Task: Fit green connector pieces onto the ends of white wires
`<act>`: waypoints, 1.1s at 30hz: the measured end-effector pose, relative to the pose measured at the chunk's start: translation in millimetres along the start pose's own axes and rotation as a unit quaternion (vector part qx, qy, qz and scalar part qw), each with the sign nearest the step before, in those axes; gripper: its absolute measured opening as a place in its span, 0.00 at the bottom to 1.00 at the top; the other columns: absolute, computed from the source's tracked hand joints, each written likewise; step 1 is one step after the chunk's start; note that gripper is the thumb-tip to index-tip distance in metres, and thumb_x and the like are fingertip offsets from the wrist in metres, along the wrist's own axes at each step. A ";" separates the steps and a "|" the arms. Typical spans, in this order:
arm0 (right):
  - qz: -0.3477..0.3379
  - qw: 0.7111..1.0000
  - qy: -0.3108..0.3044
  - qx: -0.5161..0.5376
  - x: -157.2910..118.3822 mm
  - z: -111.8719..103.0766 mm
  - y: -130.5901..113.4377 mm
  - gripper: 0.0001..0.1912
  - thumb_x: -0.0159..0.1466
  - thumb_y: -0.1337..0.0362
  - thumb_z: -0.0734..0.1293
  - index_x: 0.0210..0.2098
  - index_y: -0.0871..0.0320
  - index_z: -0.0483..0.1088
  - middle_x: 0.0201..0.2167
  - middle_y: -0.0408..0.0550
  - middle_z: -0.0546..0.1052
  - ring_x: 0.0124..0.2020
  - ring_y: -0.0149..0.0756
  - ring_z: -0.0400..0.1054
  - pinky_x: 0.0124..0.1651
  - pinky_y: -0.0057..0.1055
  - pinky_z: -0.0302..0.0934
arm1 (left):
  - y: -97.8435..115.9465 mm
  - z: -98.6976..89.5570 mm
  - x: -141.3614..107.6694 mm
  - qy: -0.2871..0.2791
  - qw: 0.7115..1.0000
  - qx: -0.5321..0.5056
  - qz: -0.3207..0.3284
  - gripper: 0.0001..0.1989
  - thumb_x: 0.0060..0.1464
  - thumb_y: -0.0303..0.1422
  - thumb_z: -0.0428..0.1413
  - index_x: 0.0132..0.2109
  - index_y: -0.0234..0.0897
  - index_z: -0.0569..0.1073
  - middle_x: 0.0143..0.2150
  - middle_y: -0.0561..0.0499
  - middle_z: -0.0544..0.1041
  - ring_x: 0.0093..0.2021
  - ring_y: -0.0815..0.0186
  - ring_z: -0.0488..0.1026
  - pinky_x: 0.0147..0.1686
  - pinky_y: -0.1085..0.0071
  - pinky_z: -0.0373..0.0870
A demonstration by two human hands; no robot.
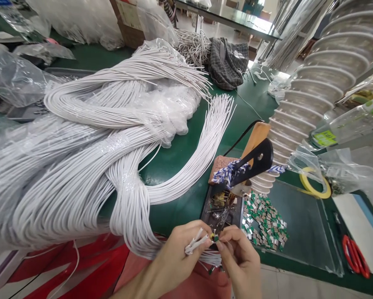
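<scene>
My left hand [184, 249] is closed around the ends of several white cables [195, 242] at the bottom centre. Close beside it, my right hand [239, 257] pinches a small green circuit board [216, 238] between thumb and fingertips, at the tip of a cable. The fingertips of both hands nearly meet there. Below them hang more white cable ends [211, 258], some with small green pieces. Just beyond my hands is a dark tray [206, 207] with a soldering fixture over it. A pile of small green and silver boards [264, 222] lies to the right.
Large bundles of white cable [80, 166] cover the left and middle of the green table [174, 216]. A ribbed duct [326, 79] hangs at the right. Yellow tape [309, 189], red-handled scissors [354, 257] and a plastic bottle [345, 124] are also on that side.
</scene>
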State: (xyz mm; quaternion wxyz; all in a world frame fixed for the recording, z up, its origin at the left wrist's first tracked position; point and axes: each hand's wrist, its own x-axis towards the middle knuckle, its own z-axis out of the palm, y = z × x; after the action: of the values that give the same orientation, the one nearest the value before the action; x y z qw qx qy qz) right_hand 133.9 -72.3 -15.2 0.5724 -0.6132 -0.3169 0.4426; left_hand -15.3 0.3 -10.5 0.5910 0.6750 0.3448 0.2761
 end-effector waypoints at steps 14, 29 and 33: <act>-0.120 0.987 0.036 -0.097 -0.9 8.9 9.4 0.10 0.67 0.59 0.67 0.31 0.56 0.71 0.36 0.49 0.73 0.37 0.35 0.69 0.38 0.26 0.65 | 7.6 0.7 12.3 0.061 0.998 -0.002 -0.002 0.12 0.60 0.27 0.53 0.27 0.36 0.69 0.32 0.51 0.75 0.31 0.68 0.73 0.33 0.75 0.68; -0.138 0.986 0.015 -0.091 2.1 7.8 3.5 0.09 0.67 0.61 0.67 0.30 0.57 0.71 0.35 0.50 0.73 0.35 0.35 0.69 0.35 0.27 0.65 | 12.0 -1.0 11.5 0.089 0.995 -0.050 0.000 0.12 0.59 0.27 0.54 0.26 0.35 0.71 0.30 0.50 0.77 0.31 0.67 0.74 0.34 0.75 0.69; -0.124 0.987 0.007 -0.106 -5.8 3.6 12.0 0.12 0.67 0.60 0.65 0.28 0.56 0.68 0.29 0.45 0.69 0.26 0.31 0.63 0.25 0.25 0.57 | 7.1 -3.7 3.9 0.093 0.995 -0.019 -0.015 0.11 0.58 0.27 0.54 0.26 0.35 0.70 0.31 0.50 0.77 0.31 0.66 0.74 0.35 0.73 0.69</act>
State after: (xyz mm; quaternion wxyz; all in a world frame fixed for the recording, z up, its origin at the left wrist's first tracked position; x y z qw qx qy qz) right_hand 126.8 -77.7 -25.8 0.5568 -0.6292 -0.4321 0.3277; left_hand -14.8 5.1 -3.1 0.5733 0.6299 0.4029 0.3349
